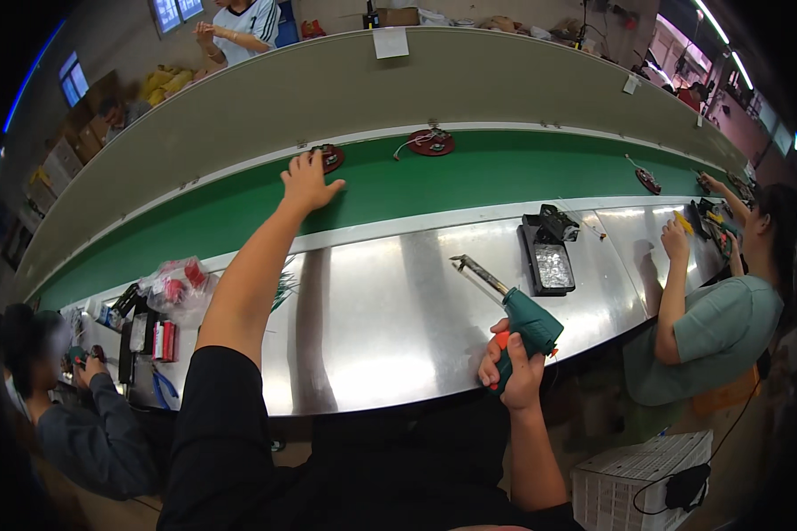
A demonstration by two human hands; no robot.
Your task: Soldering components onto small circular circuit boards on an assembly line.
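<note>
My left hand (pixel 306 184) reaches out over the green conveyor belt (pixel 372 188), its fingers spread and the thumb apart. Its fingertips are at a round dark red circuit board (pixel 331 159), partly covering it; whether they touch it is hard to tell. A second round dark red board (pixel 430 142) with pale wires lies on the belt to the right. In my right hand (pixel 515 372) is a green soldering gun (pixel 533 326) with an orange-red trigger. The fingers wrap its handle, and its metal tip points up and left above the steel worktop (pixel 390 327).
A black tray with a silvery pad (pixel 553 267) sits right of the gun. Left are a plastic bag with red parts (pixel 179 285), blue-handled pliers (pixel 163 388) and red tubes (pixel 164 341). Co-workers sit on both sides. A white crate (pixel 633 487) stands at lower right.
</note>
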